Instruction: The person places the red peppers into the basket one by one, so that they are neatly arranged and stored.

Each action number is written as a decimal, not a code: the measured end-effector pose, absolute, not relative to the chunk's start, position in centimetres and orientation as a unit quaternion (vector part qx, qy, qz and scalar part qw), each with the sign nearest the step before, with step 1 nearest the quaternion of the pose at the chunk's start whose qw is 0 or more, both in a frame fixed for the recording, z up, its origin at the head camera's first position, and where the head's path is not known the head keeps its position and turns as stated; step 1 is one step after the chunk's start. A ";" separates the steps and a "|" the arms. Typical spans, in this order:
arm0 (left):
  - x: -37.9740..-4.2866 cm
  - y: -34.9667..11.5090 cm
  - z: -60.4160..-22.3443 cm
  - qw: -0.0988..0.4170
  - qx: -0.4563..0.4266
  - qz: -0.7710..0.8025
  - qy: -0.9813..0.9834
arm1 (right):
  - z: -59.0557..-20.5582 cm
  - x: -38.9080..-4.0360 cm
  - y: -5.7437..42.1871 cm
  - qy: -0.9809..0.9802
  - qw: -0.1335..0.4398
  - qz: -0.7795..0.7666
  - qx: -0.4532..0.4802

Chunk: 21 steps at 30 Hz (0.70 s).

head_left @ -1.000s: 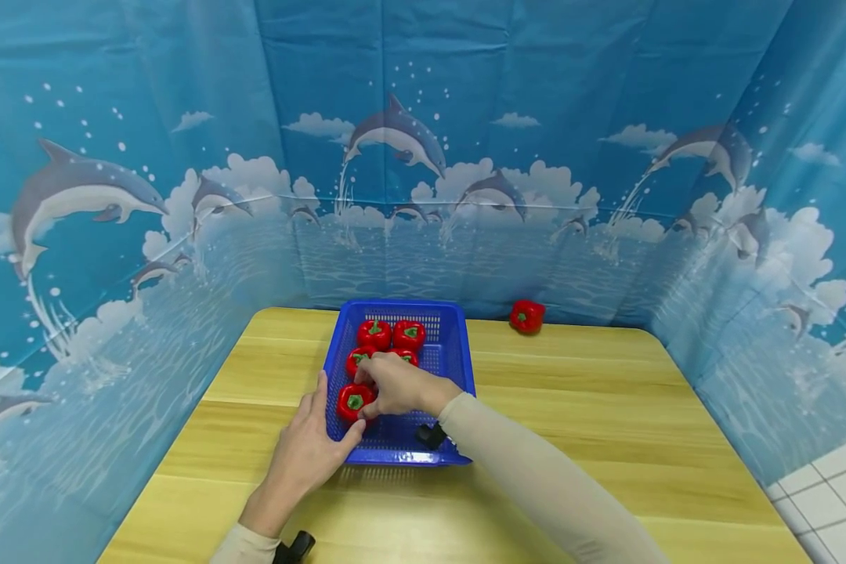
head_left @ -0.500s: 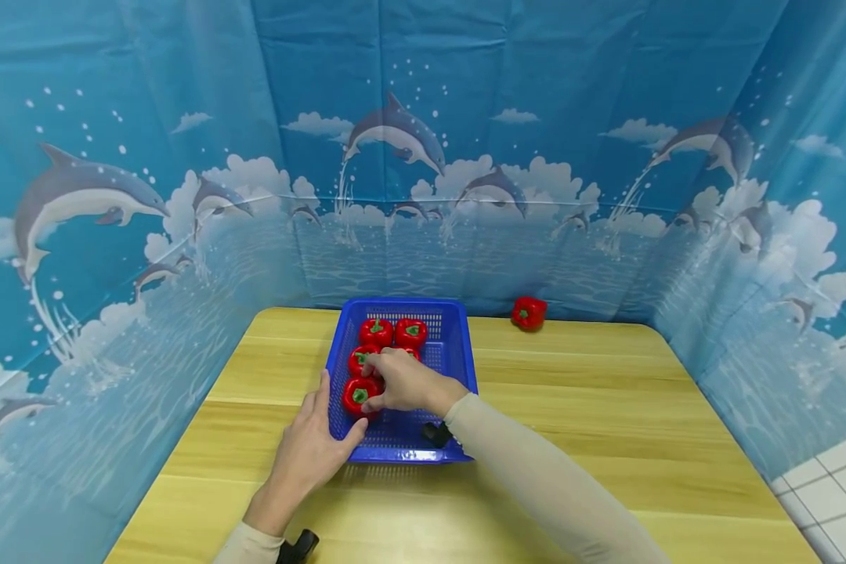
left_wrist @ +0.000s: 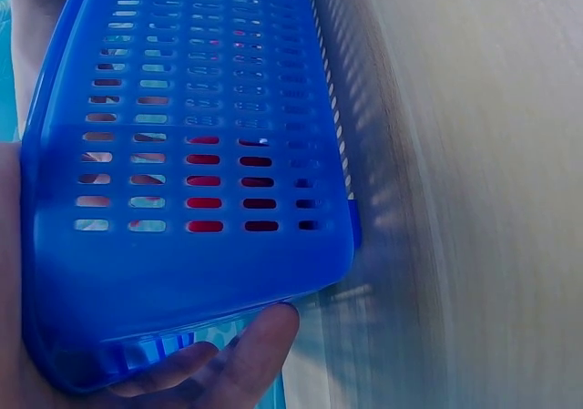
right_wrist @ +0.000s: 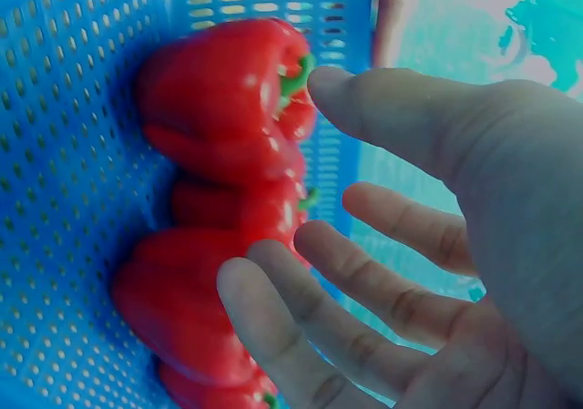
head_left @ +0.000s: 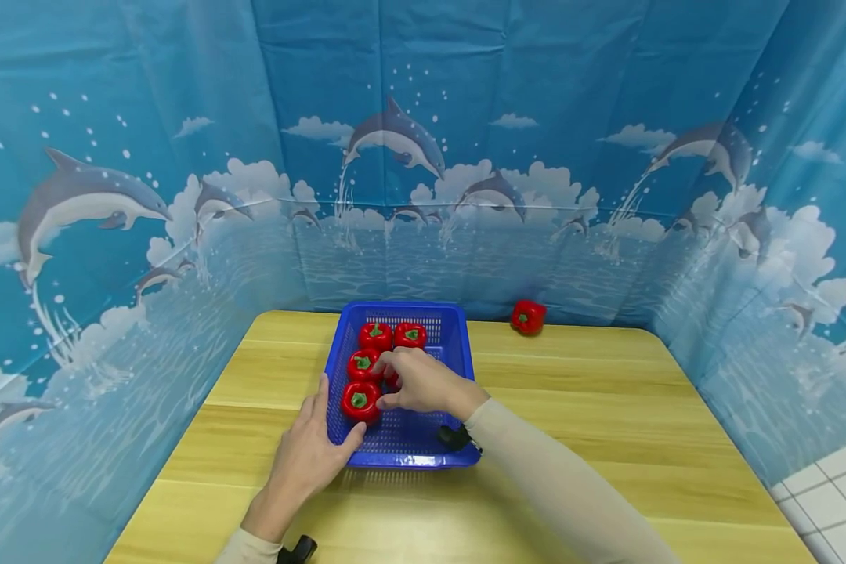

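Note:
A blue perforated plastic basket [head_left: 458,337] holds several red bell peppers with green stems. My left hand [head_left: 310,450] grips its near left corner, and in the left wrist view the fingertips [left_wrist: 264,345] curl round the outside of the wall. Over the basket hovers my right hand [head_left: 426,382], its fingers spread loosely with nothing between them. The front left bell pepper [head_left: 360,402] sits right by its thumb. In the right wrist view the thumb tip is near the stem of one bell pepper [right_wrist: 219,99]. Another bell pepper [head_left: 392,381] is mostly hidden behind the right hand.
One more red bell pepper [head_left: 528,317] lies outside the basket at the table's back edge. The wooden table [head_left: 578,392] is bordered by a blue dolphin-print curtain [head_left: 423,196] at the back and sides.
The right hand has drawn back to the right, letting go of the front left bell pepper, which has shifted slightly away from the basket's near left corner. The left hand stays put.

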State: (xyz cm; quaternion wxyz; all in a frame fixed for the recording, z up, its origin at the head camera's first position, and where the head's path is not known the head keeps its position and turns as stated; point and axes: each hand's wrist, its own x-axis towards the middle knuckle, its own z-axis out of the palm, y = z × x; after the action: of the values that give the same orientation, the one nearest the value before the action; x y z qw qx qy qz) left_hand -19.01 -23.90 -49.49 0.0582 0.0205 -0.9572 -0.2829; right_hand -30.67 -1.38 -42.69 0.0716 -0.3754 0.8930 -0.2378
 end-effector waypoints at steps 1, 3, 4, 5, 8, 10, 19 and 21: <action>-19.0 -23.9 -49.5 0.059 0.020 -0.284 -0.957 | -42.5 -30.7 -1.1 0.892 0.073 -0.246 -0.373; -18.9 -23.8 -49.5 0.059 0.021 -0.285 -0.956 | -42.2 -30.8 -0.4 0.891 0.073 -0.257 -0.367; -18.9 -23.8 -49.5 0.061 0.021 -0.286 -0.956 | -42.1 -30.8 -0.1 0.890 0.072 -0.264 -0.364; -18.9 -23.8 -49.5 0.061 0.021 -0.287 -0.956 | -41.9 -30.9 0.2 0.890 0.070 -0.270 -0.361; -18.9 -23.9 -49.6 0.060 0.024 -0.288 -0.956 | -41.6 -31.1 1.3 0.890 0.062 -0.285 -0.349; -18.9 -24.0 -49.6 0.058 0.026 -0.287 -0.956 | -41.6 -31.4 2.1 0.891 0.052 -0.294 -0.341; -19.1 -23.9 -49.6 0.069 0.022 -0.278 -0.958 | -42.0 -32.9 7.2 0.895 -0.023 -0.299 -0.330; -19.1 -23.8 -49.7 0.070 0.022 -0.280 -0.957 | -42.3 -33.2 8.3 0.894 -0.036 -0.306 -0.324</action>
State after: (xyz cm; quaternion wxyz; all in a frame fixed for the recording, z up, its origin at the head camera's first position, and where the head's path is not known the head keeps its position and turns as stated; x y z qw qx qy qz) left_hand -19.09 -23.82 -49.71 0.0699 0.0218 -0.9572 -0.2799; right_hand -33.22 8.35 -42.26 -0.0361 -0.3240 0.8944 -0.3062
